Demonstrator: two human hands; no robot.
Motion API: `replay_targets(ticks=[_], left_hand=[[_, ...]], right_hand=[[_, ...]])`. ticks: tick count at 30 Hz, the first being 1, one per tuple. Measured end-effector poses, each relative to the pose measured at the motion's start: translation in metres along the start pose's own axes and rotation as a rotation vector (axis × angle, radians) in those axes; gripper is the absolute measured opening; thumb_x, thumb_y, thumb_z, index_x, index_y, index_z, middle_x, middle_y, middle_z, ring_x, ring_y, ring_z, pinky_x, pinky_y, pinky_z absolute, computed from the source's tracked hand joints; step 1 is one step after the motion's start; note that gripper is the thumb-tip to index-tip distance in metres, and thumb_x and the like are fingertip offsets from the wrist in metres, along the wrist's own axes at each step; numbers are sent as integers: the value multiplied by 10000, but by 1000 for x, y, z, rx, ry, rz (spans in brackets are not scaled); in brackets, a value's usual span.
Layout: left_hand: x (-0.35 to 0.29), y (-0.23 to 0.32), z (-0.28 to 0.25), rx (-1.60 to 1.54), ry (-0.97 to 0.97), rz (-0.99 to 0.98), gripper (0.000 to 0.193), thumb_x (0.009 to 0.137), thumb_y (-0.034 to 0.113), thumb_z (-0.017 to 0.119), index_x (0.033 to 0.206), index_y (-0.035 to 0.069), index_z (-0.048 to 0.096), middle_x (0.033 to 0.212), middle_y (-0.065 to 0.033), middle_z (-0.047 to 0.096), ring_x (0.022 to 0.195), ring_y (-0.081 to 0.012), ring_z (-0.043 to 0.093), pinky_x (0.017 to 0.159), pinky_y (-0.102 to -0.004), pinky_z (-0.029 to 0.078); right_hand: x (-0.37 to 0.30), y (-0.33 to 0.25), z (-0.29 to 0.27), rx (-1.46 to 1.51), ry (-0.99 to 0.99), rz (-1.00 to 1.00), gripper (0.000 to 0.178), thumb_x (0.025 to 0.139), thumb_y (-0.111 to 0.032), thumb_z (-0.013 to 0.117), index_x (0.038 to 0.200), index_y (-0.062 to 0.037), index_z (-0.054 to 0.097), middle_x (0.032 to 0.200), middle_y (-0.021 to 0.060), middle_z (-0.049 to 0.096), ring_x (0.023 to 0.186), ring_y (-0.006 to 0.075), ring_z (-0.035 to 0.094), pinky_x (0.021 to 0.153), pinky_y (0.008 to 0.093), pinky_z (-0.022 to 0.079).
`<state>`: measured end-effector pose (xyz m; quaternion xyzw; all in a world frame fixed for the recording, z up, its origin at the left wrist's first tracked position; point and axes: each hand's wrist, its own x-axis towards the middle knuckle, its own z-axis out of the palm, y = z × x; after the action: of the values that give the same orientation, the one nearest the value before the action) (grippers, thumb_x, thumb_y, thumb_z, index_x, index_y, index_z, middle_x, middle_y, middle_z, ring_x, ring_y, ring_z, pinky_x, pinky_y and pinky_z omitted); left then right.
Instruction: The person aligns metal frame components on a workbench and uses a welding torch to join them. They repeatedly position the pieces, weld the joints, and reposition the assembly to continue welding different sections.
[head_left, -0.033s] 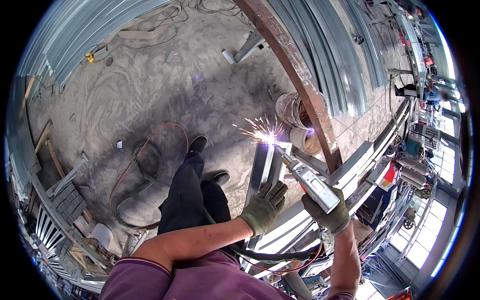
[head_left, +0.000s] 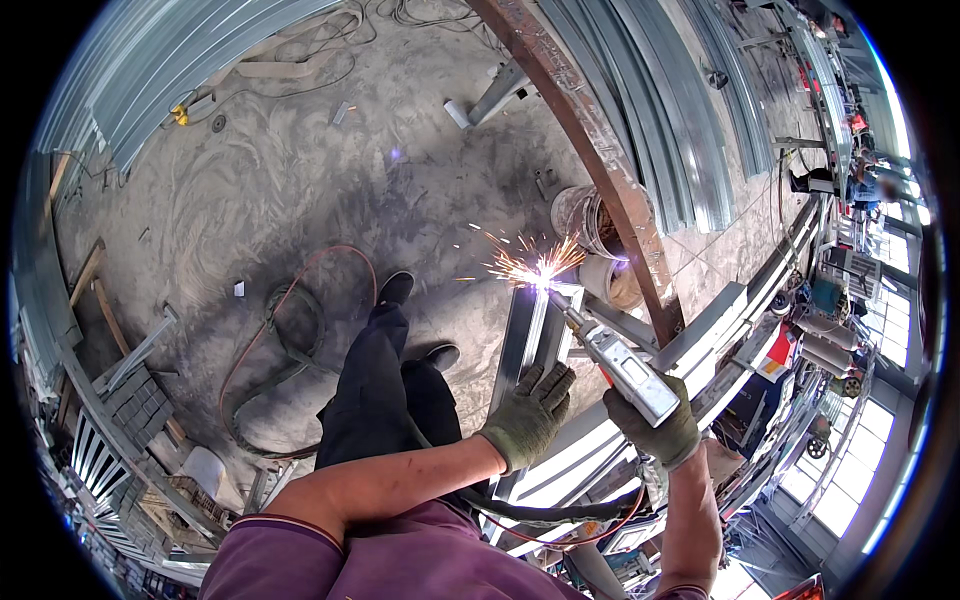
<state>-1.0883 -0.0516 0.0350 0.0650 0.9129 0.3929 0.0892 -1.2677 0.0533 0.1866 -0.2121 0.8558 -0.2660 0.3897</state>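
My right hand (head_left: 665, 428), in a green work glove, grips a silver boxy welding gun (head_left: 633, 370). The gun's narrow tip reaches the far end of a grey metal profile (head_left: 518, 340), where a white-violet glare and orange sparks (head_left: 540, 270) burst out. The glare hides the exact contact spot. My left hand (head_left: 528, 418), gloved too, lies on the metal profile nearer to my body, its fingers stretched out. A dark hose (head_left: 540, 514) and a thin red line pass below both hands.
A rusty steel beam (head_left: 590, 130) arches beyond the work, with a dirty bucket (head_left: 580, 218) beside it. Long grey metal profiles (head_left: 650, 100) lie farther right. A coiled hose (head_left: 295, 320) rests on the concrete floor left of my feet. Stacked metal sheets (head_left: 190, 70) stand far left.
The spray of sparks has changed shape, with more sparks flying to the right. My hands and the welding gun show no visible movement.
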Motion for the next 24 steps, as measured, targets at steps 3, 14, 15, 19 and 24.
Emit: replay_targets(ticks=[3,14,15,19,24], left_hand=[[0,0,4,-14,20,-3,553,998,309,603,1442,-19,635,1702,-233,409,1624,-363,325,1347,-575,195],[1,3,-5,16,-63,-18,525,1011,232,521,1490,32,604,1737,-204,379,1646,-369,287,1351,-579,170],[1,3,-5,14,-65,-19,527,1009,231,523,1490,32,604,1737,-204,380,1645,-370,289,1351,-579,169],[1,2,-3,-3,-8,-19,516,1007,265,563,1445,2,637,1710,-218,411,1627,-354,327,1346,-575,196],[1,2,-1,9,22,-17,508,1008,269,575,1421,-17,654,1696,-226,428,1615,-345,352,1344,-571,212]], right_hand=[[2,-7,-1,52,-5,35,293,903,-74,842,1172,-3,752,932,19,765,822,71,686,737,283,585],[2,-7,-1,53,-3,32,282,905,-86,843,1161,-9,752,930,21,764,823,68,684,735,283,582],[2,-6,-2,38,-8,29,281,905,-85,843,1160,-11,752,928,20,763,820,67,684,732,283,582],[0,-1,-2,-19,-3,-15,270,906,-85,843,1151,-15,752,915,15,757,807,67,682,721,284,580],[0,0,-1,15,4,-13,261,905,-95,846,1133,-12,751,897,15,752,798,68,681,716,285,580]])
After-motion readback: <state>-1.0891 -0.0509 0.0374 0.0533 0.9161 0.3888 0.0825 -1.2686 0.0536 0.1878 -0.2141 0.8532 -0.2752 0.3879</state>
